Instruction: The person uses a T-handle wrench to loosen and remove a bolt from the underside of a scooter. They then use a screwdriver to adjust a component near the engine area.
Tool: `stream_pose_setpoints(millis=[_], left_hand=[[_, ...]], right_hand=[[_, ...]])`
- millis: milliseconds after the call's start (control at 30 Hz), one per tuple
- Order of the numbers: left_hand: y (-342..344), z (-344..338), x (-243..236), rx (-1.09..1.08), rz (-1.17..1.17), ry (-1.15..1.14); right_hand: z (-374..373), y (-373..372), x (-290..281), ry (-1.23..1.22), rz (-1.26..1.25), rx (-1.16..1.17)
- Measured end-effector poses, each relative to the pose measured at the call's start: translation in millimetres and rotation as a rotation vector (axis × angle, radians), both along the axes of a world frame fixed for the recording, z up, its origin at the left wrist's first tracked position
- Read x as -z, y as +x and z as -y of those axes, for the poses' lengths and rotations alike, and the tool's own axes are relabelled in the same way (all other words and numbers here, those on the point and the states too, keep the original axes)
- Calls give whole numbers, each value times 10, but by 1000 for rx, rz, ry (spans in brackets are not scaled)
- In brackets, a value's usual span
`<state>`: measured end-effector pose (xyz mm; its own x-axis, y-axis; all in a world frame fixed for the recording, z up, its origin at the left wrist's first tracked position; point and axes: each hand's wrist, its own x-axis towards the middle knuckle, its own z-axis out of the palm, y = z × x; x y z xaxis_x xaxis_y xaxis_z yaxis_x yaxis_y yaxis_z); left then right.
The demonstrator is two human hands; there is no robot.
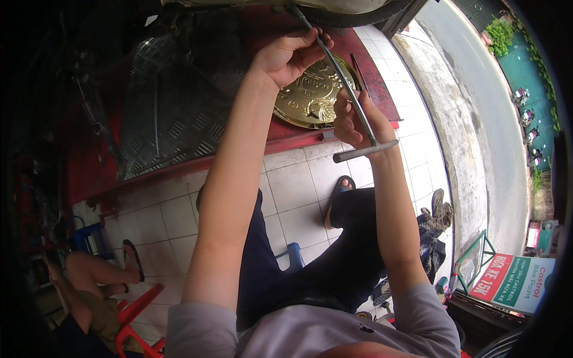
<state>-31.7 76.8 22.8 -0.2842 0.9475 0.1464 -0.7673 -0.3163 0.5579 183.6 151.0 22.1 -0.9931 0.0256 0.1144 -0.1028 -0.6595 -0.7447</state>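
A long metal T-handle wrench point(349, 89) runs from its crossbar near my right hand up toward the underside of a vehicle at the top edge. My left hand point(289, 55) steadies the upper part of the shaft between fingers and thumb. My right hand point(358, 119) grips the shaft just above the crossbar. Behind both hands lies a round gold-coloured embossed tray point(304, 98) on a red lift platform point(286, 138).
A ridged metal plate point(173, 101) covers the platform's left part. White floor tiles lie below, with a blue stool point(293, 253) under me. Another person's legs point(98, 271) and a red plastic chair point(134, 319) are at lower left. A concrete kerb and road run along the right.
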Motion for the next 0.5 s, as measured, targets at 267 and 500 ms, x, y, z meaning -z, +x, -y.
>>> stream_pose_setpoints(millis=[267, 500], left_hand=[[-6, 26, -101, -49, -9, -62], [67, -6, -136, -178, -36, -215]], right_hand=[[-260, 353, -124, 597, 8, 441], [353, 506, -329, 1001, -158, 661]])
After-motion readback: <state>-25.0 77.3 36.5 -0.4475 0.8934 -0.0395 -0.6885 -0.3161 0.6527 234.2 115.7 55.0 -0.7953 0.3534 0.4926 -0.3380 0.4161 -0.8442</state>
